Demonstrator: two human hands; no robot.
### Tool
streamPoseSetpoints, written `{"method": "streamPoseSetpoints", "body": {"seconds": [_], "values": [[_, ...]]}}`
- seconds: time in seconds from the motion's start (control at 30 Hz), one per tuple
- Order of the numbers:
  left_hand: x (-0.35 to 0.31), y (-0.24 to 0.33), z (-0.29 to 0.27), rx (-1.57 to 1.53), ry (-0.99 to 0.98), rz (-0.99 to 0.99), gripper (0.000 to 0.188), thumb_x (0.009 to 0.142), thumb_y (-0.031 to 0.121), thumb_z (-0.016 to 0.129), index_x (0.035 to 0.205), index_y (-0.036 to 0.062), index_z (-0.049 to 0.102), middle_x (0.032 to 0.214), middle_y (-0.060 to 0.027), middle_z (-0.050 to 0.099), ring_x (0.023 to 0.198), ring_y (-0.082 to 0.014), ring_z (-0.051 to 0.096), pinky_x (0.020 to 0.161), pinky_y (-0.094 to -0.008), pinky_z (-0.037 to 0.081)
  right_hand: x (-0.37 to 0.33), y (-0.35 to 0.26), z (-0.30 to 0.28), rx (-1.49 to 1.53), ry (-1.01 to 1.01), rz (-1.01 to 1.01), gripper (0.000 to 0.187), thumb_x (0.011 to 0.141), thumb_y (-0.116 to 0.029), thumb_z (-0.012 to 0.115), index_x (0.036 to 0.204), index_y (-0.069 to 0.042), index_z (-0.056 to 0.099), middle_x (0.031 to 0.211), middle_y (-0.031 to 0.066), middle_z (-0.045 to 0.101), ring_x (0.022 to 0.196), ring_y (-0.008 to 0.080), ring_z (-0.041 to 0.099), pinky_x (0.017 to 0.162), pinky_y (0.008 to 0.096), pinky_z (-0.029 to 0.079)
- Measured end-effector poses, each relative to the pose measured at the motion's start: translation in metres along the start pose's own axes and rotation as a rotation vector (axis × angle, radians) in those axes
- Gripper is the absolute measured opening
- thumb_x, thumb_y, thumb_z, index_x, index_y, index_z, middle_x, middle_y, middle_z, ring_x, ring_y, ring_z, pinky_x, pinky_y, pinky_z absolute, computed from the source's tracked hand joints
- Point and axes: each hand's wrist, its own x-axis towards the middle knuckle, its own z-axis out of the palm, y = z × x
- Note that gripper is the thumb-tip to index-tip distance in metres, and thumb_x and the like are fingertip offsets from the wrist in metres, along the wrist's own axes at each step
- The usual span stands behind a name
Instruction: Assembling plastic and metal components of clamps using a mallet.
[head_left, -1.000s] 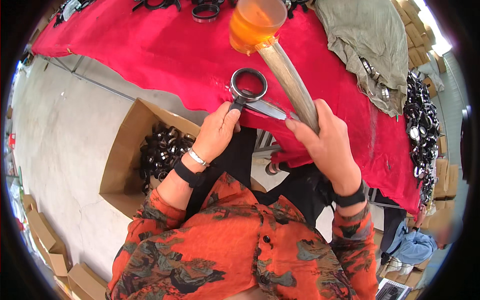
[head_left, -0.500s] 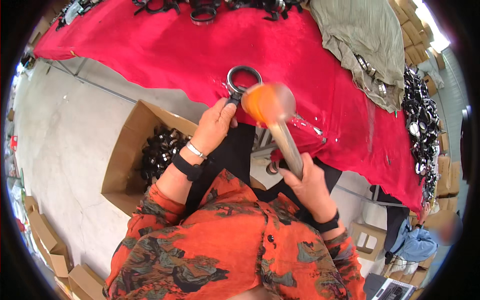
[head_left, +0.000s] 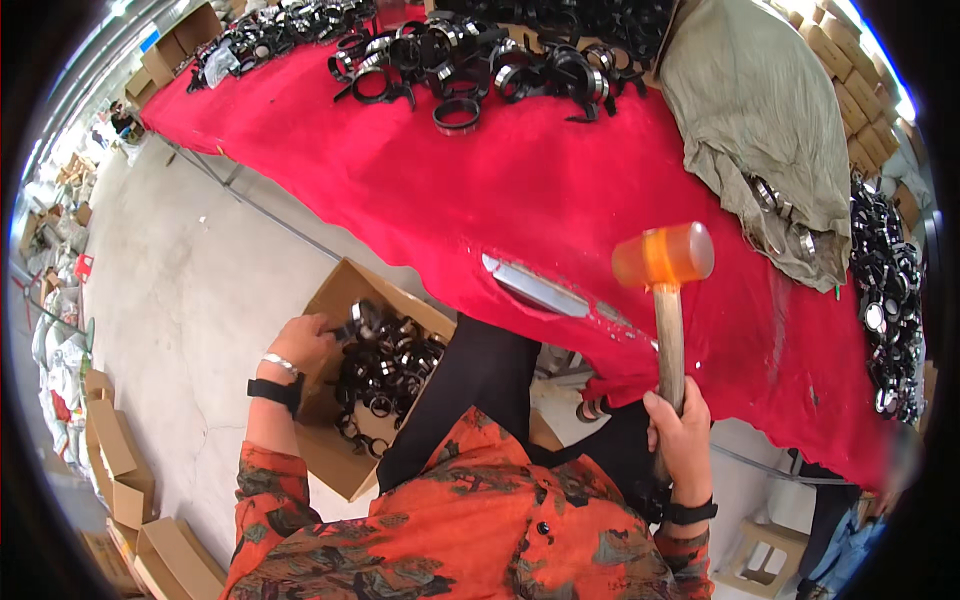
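My right hand (head_left: 682, 428) is closed round the wooden handle of a mallet (head_left: 662, 255) with an orange, translucent head, raised above the red-covered table's near edge. Over the left side of an open cardboard box (head_left: 325, 440), my left hand (head_left: 303, 342) is closed at the dark handle of a black-and-silver ring (head_left: 362, 318). Its fingertips are partly hidden. Several similar rings (head_left: 385, 365) are heaped inside the box. Along the table's near edge, a bare metal strip (head_left: 535, 287) shows through the cloth.
Many black-and-silver rings (head_left: 440, 60) are piled along the far side of the red table (head_left: 420, 190). A grey-green cloth (head_left: 760, 110) covers part of the right side, near another pile (head_left: 885, 300). Flattened cartons (head_left: 120, 450) lie at left; a person's blue clothing (head_left: 845, 550) shows at lower right.
My left hand has moved the ring from the table edge down left to the box. My right hand has moved right with the mallet. The view has shifted, showing more of the far table.
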Motion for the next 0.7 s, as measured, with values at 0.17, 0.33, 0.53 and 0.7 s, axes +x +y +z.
{"method": "streamPoseSetpoints", "body": {"seconds": [0.17, 0.33, 0.53, 0.7], "values": [[0.053, 0.109, -0.017, 0.241, 0.312, 0.480, 0.022, 0.086, 0.021, 0.060, 0.091, 0.0001, 0.060, 0.082, -0.0215, 0.063, 0.079, -0.0394, 0.061, 0.067, -0.0423, 0.048, -0.004, 0.007, -0.001, -0.125, 0.016, 0.062, 0.024, 0.083, -0.018, 0.067, 0.084, -0.001, 0.050, 0.059, 0.0015, 0.049, 0.044, 0.0079, 0.047, 0.040, 0.0241, 0.036], [0.183, 0.217, 0.004, 0.229, 0.362, 0.868, 0.036, 0.085, 0.030, 0.060, 0.101, -0.0018, 0.061, 0.093, -0.0230, 0.064, 0.089, -0.0390, 0.062, 0.078, -0.0426, 0.050, 0.001, 0.016, 0.007, -0.099, 0.036, 0.077, 0.027, 0.082, -0.018, 0.070, 0.085, -0.001, 0.049, 0.058, 0.0027, 0.050, 0.045, 0.0084, 0.046, 0.041, 0.0247, 0.036], [0.240, 0.246, 0.011, 0.668, 0.250, 0.533, 0.041, 0.080, 0.036, 0.061, 0.097, -0.0012, 0.064, 0.092, -0.0237, 0.065, 0.088, -0.0402, 0.062, 0.079, -0.0445, 0.049, 0.006, 0.017, 0.014, -0.070, 0.034, 0.071, 0.022, 0.086, -0.017, 0.066, 0.090, -0.001, 0.051, 0.058, 0.0019, 0.050, 0.047, 0.0087, 0.048, 0.044, 0.0253, 0.038], [0.167, 0.221, 0.022, 0.695, 0.217, 0.690, 0.018, 0.078, 0.016, 0.060, 0.087, 0.0008, 0.063, 0.095, -0.0205, 0.064, 0.085, -0.0384, 0.060, 0.076, -0.0436, 0.049, 0.011, 0.026, 0.010, -0.080, -0.003, 0.040, 0.023, 0.086, -0.018, 0.067, 0.090, -0.001, 0.051, 0.062, 0.0011, 0.051, 0.048, 0.0080, 0.047, 0.044, 0.0243, 0.037]]}}
